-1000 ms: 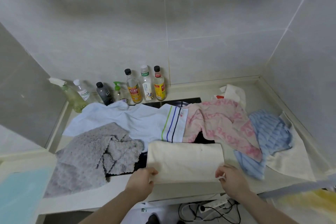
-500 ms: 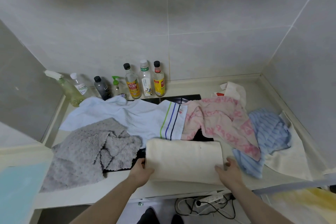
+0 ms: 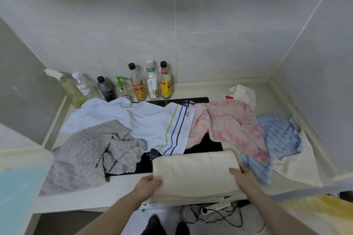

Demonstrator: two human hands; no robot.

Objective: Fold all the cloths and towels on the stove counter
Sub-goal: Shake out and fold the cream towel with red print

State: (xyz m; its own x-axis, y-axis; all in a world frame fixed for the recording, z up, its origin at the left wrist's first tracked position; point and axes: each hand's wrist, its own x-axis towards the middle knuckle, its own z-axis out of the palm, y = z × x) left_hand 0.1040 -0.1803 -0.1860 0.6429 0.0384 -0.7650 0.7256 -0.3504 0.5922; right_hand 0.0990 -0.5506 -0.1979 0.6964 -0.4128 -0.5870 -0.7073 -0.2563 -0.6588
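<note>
While both hands work the cream towel [image 3: 194,171] at the near edge of the surface [image 3: 63,203], the job looks to be in its early part. That towel lies doubled into a long band, its front fold overhanging the surface's lip slightly; the left hand [image 3: 148,187] grips its left end with the thumb on top, and the right hand [image 3: 245,178] holds its right end, fingers laid over the cloth and seemingly tucked round the edge, though the underside is hidden. Judging from its shape, it needs at least one more fold. Everything else is unfolded: a crumpled grey cloth [image 3: 86,156] at the left, a pale blue towel with coloured stripes [image 3: 137,122] spread behind it, a pink patterned towel [image 3: 227,124] draped over the black cooktop [image 3: 202,149], a blue striped cloth [image 3: 280,135] bunched at the right over a white cloth [image 3: 298,162], and another white piece [image 3: 244,92] near the back wall. Free room is scarce: the loose cloths crowd the cream towel on three sides, the pink and blue ones touching or nearly touching its right end. Bottles [image 3: 150,82] line the back wall, and walls close both sides, so folding probably has to happen along the narrow front strip.
</note>
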